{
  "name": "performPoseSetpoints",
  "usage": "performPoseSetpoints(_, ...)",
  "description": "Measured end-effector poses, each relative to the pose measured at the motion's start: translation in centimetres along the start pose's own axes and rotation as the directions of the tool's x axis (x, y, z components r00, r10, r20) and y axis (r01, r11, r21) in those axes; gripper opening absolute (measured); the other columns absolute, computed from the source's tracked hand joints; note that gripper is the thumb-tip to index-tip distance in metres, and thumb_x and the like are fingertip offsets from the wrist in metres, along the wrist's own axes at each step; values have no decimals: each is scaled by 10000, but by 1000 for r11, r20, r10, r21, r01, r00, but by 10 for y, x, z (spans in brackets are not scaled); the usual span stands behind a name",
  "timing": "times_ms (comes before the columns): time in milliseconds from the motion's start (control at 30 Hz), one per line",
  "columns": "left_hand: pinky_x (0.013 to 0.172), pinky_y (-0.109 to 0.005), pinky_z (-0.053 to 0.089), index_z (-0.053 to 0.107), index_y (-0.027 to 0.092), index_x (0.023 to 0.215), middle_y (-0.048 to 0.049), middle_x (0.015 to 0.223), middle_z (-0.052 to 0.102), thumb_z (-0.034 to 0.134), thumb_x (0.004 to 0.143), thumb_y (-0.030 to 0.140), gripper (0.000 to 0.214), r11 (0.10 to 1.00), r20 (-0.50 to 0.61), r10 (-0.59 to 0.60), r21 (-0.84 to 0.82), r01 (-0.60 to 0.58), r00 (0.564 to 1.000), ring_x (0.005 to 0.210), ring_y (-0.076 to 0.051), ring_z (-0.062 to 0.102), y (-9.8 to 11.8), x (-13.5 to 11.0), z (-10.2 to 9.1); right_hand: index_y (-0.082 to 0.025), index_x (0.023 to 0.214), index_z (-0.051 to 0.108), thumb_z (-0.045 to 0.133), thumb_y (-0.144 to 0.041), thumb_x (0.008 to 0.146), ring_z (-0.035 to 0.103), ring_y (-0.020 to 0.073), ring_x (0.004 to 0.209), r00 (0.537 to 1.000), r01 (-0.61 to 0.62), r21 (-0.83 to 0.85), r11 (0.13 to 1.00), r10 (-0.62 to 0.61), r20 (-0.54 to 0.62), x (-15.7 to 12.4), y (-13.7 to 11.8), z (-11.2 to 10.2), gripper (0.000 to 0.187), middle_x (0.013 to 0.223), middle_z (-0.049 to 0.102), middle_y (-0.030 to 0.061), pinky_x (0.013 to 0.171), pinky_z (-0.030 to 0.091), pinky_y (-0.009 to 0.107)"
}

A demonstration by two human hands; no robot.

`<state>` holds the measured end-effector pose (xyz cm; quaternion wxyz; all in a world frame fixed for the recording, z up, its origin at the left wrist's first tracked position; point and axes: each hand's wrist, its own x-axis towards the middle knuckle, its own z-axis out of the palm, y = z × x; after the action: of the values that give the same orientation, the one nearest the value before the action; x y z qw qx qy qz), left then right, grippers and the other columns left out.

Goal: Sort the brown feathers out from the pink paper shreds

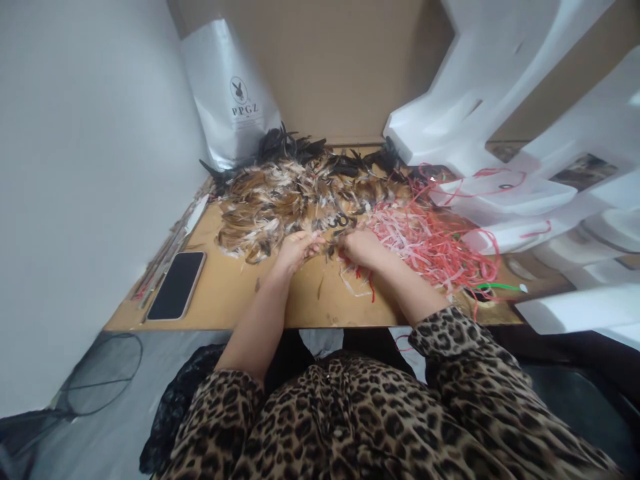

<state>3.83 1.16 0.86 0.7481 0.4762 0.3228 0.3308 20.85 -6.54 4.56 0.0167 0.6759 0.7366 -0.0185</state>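
Note:
Near the middle of the table my left hand [300, 248] is closed in a pinch, its fingertips pointing right; what they hold is too small to make out. Just across from it, my right hand [363, 247] has its fingers curled down around small brown feathers [331, 245] that show at its fingertips. A wide pile of brown, white and black feathers [280, 200] lies beyond both hands. Right of my right hand is a tangled heap of pink, white and red ribbon strips [425, 240]. A short red strand [373, 288] hangs out below that hand.
A phone [176, 287] lies at the table's left. Behind the feathers stands a white printed bag [230, 93] against the wall. White foam pieces [450, 100] crowd the right side, with red strands draped over some. A green strand [500, 286] lies near the right edge.

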Motion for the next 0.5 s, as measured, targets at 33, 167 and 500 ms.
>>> performPoseSetpoints(33, 453, -155, 352, 660, 101, 860, -100, 818, 688, 698, 647, 297, 292, 1000, 4, 1, -5, -1, 1000, 517, -44, 525, 0, 0, 0, -148, 867, 674, 526, -208, 731, 597, 213, 835, 1000, -21, -24, 999, 22, 18, 2, 0, 1, 210, 903, 664, 136, 682, 377, 266)
performPoseSetpoints(167, 446, -145, 360, 650, 99, 856, -98, 800, 687, 695, 655, 271, 268, 998, -5, -17, -59, 17, 1000, 521, -48, 539, 2, 0, -1, -131, 765, 672, 517, -196, 712, 600, 197, 760, 998, -55, 78, 995, 54, 8, 6, 8, -3, 177, 836, 672, 133, 633, 378, 255)
performPoseSetpoints(500, 495, -135, 422, 641, 113, 848, -111, 994, 661, 626, 730, 174, 134, 965, 150, -60, -244, 96, 987, 665, -75, 611, 2, 0, -3, -142, 694, 580, 556, -235, 664, 502, 89, 513, 962, 120, 862, 492, 156, -222, 12, 2, -25, 101, 607, 604, 8, 497, 372, 203)
